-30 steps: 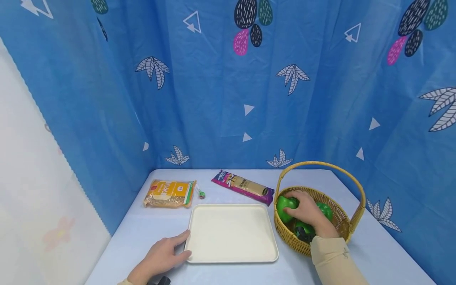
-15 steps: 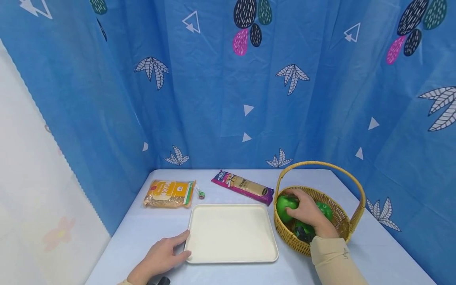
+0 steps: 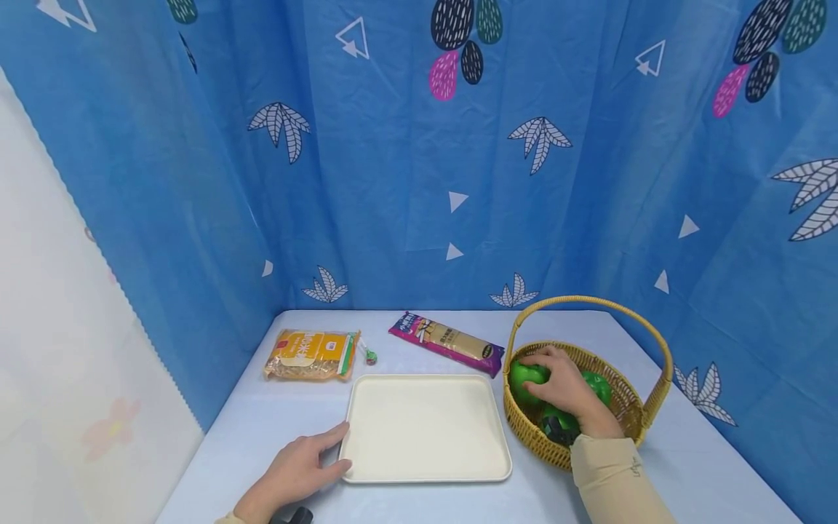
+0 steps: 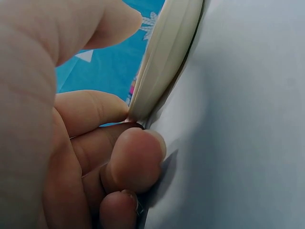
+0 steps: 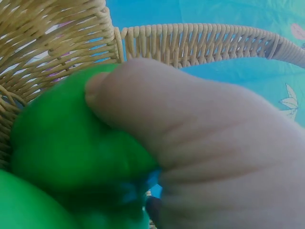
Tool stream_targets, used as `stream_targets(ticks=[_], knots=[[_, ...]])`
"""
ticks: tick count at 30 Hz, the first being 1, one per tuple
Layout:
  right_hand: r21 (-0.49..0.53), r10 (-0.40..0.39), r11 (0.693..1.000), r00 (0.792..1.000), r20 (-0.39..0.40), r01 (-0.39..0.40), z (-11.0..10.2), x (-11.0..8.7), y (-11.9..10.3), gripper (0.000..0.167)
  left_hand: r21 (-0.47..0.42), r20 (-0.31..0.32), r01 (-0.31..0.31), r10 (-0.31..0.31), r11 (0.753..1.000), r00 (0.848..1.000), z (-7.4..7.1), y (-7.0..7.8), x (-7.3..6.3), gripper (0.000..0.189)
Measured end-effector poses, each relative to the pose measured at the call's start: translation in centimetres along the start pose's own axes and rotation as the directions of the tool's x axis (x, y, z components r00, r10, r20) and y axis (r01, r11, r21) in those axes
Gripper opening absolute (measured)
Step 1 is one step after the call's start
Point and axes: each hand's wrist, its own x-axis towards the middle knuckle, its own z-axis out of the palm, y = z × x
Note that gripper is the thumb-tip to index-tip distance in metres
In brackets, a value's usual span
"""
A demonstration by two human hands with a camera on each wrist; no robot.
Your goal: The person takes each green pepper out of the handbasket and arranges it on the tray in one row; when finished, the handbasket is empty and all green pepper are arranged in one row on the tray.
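My right hand (image 3: 564, 386) reaches into the wicker basket (image 3: 538, 439) and grips a green bell pepper (image 3: 524, 378) at its left side. In the right wrist view the thumb presses on that lobed, glossy pepper (image 5: 71, 138), with the far fingers hidden. More green peppers (image 3: 597, 387) lie in the basket, partly under the hand and wrist. My left hand (image 3: 297, 466) rests at the left edge of the cream tray (image 3: 425, 429), thumb and index finger spread. In the left wrist view a fingertip meets the tray's rim (image 4: 164, 62), the other fingers loosely bent near the table.
Behind the tray lie an orange food bag (image 3: 310, 355), a small green-topped lollipop-like item (image 3: 370, 356) and a purple noodle packet (image 3: 448, 342). The basket's tall handle (image 3: 592, 299) arches over it. A blue curtain (image 3: 406, 218) encloses the table's back.
Almost nothing differs; my right hand keeps its hold on the pepper inside the basket, and my left hand stays at the tray's edge.
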Motion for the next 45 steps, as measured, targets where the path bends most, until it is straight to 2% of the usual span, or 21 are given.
stream_targets(ticks=[5, 7, 9, 13, 17, 25, 30, 37, 45], knots=[[0.033, 0.043, 0.999, 0.999, 0.010, -0.043, 0.0, -0.3, -0.1, 0.068, 0.000, 0.002, -0.004, 0.004, 1.000, 1.000, -0.1, 0.1, -0.1, 0.074], [0.043, 0.062, 0.997, 0.998, 0.016, -0.063, 0.0, -0.4, 0.0, 0.071, 0.003, 0.003, -0.004, 0.004, 1.000, 1.000, -0.2, 0.1, -0.2, 0.075], [0.040, 0.076, 0.996, 0.997, 0.014, -0.076, 0.0, -0.5, 0.0, 0.067, 0.008, 0.005, -0.003, 0.003, 1.000, 1.000, -0.2, 0.2, -0.2, 0.075], [0.032, 0.075, 0.997, 0.997, -0.002, -0.075, -0.1, -0.7, -0.1, 0.047, 0.012, 0.003, 0.003, -0.003, 1.000, 1.000, -0.3, 0.2, -0.2, 0.076], [0.031, 0.068, 0.997, 0.998, -0.011, -0.068, -0.2, -0.8, -0.2, 0.037, 0.024, -0.004, 0.002, -0.002, 1.000, 1.000, -0.3, 0.3, -0.2, 0.075], [0.036, 0.090, 0.995, 0.996, 0.016, -0.090, -0.5, -0.7, -0.4, 0.041, 0.020, 0.002, 0.002, -0.002, 1.000, 1.000, -0.5, 0.4, -0.3, 0.074], [0.077, 0.082, 0.993, 0.996, 0.041, -0.085, -2.0, -0.2, -1.1, 0.044, 0.008, -0.006, 0.018, -0.018, 1.000, 1.000, -0.5, 0.3, -0.4, 0.074], [0.108, 0.123, 0.986, 0.992, 0.037, -0.126, -4.2, -0.3, -1.7, 0.049, -0.008, 0.009, 0.025, -0.025, 1.000, 1.000, -0.3, 0.3, -0.4, 0.074], [0.147, 0.058, 0.988, 0.998, -0.007, -0.056, -4.7, -0.8, -3.6, 0.039, -0.021, 0.000, 0.031, -0.031, 0.999, 1.000, -0.5, 0.6, -0.7, 0.074]])
